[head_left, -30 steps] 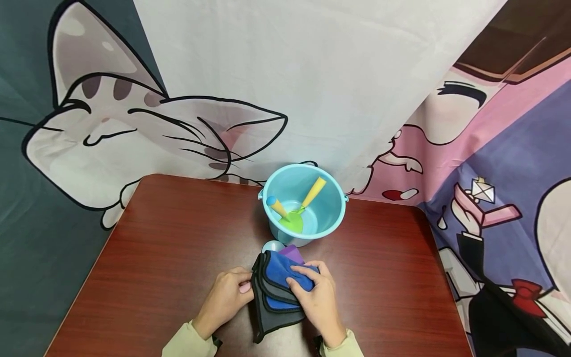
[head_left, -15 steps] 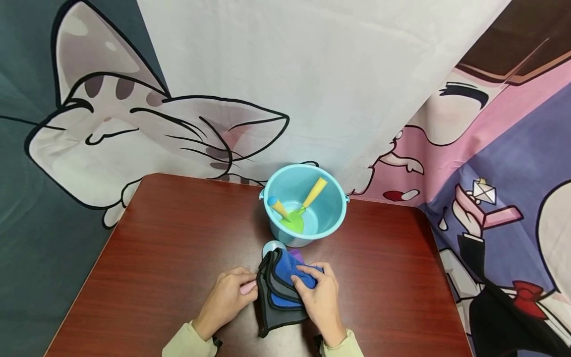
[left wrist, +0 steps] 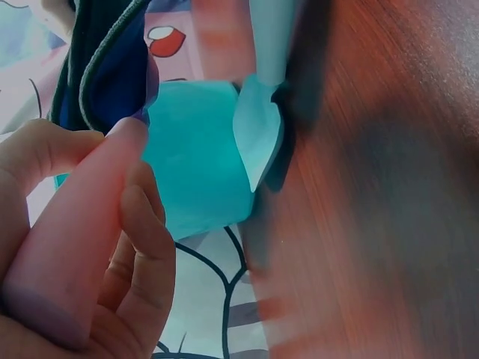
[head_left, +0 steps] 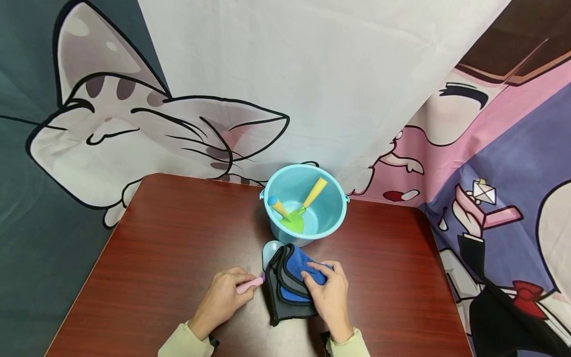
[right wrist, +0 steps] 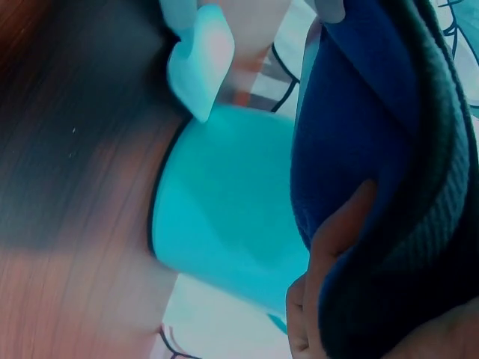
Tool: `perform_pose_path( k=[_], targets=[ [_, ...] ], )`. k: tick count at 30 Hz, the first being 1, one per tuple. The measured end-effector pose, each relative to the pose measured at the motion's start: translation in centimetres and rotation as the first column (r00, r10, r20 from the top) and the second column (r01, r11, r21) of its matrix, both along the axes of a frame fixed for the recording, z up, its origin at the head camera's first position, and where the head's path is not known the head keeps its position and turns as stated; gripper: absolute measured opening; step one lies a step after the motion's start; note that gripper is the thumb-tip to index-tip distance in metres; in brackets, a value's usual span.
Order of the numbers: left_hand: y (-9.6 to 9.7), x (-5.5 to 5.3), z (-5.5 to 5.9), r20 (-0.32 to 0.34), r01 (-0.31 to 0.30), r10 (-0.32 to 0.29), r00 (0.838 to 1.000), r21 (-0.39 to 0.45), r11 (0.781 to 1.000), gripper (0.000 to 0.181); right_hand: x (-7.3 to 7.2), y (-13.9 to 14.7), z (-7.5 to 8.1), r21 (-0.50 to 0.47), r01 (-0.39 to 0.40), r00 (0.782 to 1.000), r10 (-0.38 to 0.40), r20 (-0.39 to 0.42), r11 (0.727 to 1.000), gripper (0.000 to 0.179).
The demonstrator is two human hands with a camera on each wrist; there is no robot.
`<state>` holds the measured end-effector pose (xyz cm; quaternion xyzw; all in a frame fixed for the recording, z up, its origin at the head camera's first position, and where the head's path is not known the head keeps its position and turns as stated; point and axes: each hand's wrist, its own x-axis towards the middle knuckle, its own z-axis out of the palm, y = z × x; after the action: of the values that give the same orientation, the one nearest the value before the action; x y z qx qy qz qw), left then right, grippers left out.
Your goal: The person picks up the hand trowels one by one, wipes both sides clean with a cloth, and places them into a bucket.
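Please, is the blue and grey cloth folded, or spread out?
Folded: in the head view, the cloth shows blue and grey layers overlapping, with their dark edges one above another.

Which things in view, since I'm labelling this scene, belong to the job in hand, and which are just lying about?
In the job, seemingly:
- pink-handled tool, held in the left hand
- blue-and-grey cloth, gripped by the right hand

Apparently just lying about:
- light-blue tool on the table
- blue bucket
- yellow-handled tools inside it
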<state>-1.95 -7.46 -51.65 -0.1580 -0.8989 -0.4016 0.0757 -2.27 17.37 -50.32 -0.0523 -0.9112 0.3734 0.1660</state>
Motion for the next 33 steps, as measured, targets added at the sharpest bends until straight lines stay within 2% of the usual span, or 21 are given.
perform_pose_path(
  k=[6,14,18,24,29,33],
  targets=[
    [-0.2,0.0,0.2,0.090,-0.018,0.020,0.996,-0.018,1.000,0.019,-0.1,0.9,0.1,0.009,0.032,0.999,-0.032,-0.010,0.999,0.025],
    [-0.5,-0.2,0.0,0.105,-0.032,0.031,0.994,0.004,0.999,0.015,0.0,2.7,0.5,0.007,0.069,0.997,-0.069,-0.040,0.998,0.025],
    [-0.8,-0.3,-0.4,0.105,-0.048,0.047,0.993,0.005,0.999,0.014,0.2,3.6,0.7,-0.062,0.064,0.997,-0.066,-0.029,0.996,0.024],
    [-1.1,-0.6,-0.9,0.101,-0.065,0.065,0.993,0.004,0.998,0.014,0.6,4.0,1.5,-0.219,0.017,1.000,-0.011,0.028,0.975,0.025],
    [-1.0,-0.9,-1.1,0.135,-0.080,0.079,0.988,-0.002,0.997,0.014,0.9,3.3,2.2,-0.315,-0.068,0.996,0.081,0.028,0.947,0.027],
    [-0.8,-1.0,-1.2,0.122,-0.076,0.076,0.990,-0.007,0.997,0.014,1.0,2.4,2.4,-0.355,-0.135,0.989,0.150,0.017,0.925,0.027]
  ],
)
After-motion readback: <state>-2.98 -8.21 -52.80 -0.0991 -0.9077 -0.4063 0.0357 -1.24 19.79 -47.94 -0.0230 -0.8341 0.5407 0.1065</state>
